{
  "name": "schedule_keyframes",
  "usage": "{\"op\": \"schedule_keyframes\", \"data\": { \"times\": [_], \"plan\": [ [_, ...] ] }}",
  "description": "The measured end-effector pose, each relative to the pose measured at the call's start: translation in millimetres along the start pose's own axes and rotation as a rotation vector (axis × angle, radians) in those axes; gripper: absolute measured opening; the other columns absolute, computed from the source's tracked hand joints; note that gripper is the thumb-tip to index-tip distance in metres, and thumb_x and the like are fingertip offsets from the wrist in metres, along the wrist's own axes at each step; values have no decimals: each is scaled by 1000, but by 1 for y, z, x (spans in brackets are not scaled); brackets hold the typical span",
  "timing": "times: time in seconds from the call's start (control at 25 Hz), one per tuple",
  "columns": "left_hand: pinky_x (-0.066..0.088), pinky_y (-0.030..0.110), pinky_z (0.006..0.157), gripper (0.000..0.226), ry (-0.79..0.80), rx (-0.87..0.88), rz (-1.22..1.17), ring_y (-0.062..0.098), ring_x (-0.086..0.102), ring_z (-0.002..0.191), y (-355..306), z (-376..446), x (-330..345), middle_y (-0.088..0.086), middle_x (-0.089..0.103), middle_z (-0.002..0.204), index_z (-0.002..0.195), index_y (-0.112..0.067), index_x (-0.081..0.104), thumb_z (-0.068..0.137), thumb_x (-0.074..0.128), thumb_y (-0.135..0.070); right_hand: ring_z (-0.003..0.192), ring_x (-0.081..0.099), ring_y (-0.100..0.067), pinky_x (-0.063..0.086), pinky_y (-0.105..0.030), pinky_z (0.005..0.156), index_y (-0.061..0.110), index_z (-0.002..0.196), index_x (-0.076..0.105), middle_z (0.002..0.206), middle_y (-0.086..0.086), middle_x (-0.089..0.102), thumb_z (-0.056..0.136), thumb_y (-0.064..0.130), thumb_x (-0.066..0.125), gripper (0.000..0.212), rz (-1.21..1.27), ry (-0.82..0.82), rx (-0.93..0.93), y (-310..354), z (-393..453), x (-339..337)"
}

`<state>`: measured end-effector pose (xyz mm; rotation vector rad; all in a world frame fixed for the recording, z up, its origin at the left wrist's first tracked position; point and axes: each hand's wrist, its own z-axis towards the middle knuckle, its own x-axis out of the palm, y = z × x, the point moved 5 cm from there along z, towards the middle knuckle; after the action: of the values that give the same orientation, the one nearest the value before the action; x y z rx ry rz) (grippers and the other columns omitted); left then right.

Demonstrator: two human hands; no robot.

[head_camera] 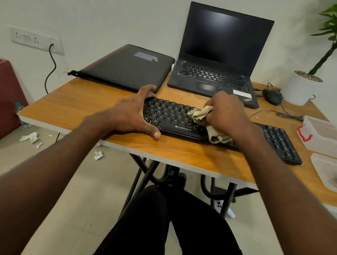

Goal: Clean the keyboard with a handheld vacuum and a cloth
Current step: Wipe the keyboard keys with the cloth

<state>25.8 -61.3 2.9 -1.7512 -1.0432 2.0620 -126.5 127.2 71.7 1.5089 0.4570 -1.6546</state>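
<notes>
keyboard [171, 118] on table [83, 100] | laptop [216, 68] behind | folder [128, 67] left of laptop

The keyboard [218, 128] lies across the middle of the wooden table [92, 102], with bare tabletop along its near edge and to its left. Just behind it, a closed black folder [126, 67] and an open laptop [216, 68] block the far side. To the right, 2 plastic containers [329, 139] crowd the table edge; a mouse [273, 96] and its cable sit near the plant pot [300, 88].
</notes>
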Motion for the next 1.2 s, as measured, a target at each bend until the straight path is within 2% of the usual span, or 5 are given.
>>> {"op": "schedule_keyframes", "data": {
  "times": [0.2, 0.52, 0.72, 0.96, 1.2],
  "plan": [
    [31, 61, 125, 160, -51, -39, -17, 32, 40, 151, -5, 1, 5, 0, 35, 169, 160, -46, 4, 30, 83, -95, 78, 60, -7, 40, -18, 60, 19, 113, 78, 99, 1, 76, 85, 19, 81, 28, 126, -60, -97, 31, -5, 18],
    [35, 59, 123, 154, -95, -25, 16, 27, 47, 144, -7, -2, 3, -2, 43, 163, 159, -41, 12, 32, 84, -91, 77, 59, -14, 39, -26, 54, 13, 112, 77, 87, 0, 69, 84, 21, 82, 30, -62, -57, 147, -49, -15, -25],
    [37, 60, 121, 154, -114, -27, 51, 28, 50, 141, -10, -4, 4, -1, 45, 162, 159, -40, 13, 32, 81, -96, 88, 65, -20, 56, -36, 70, 19, 117, 76, 101, -5, 74, 89, 11, 73, 29, -131, -103, 128, -47, -41, -13],
    [38, 60, 120, 153, -138, -32, 71, 27, 52, 139, -12, -5, 4, -2, 48, 160, 157, -39, 17, 30, 76, -100, 83, 60, -18, 51, -34, 65, 17, 119, 75, 101, -7, 73, 89, 19, 77, 31, -154, -96, 180, -60, -41, -31],
    [39, 61, 119, 151, -157, -38, 81, 28, 53, 138, -11, -4, 5, -1, 49, 158, 154, -38, 19, 30, 75, -102, 77, 57, -18, 46, -32, 62, 12, 98, 66, 80, -1, 55, 89, 21, 77, 17, -247, -74, 161, -37, -63, -22]
  ]
}}
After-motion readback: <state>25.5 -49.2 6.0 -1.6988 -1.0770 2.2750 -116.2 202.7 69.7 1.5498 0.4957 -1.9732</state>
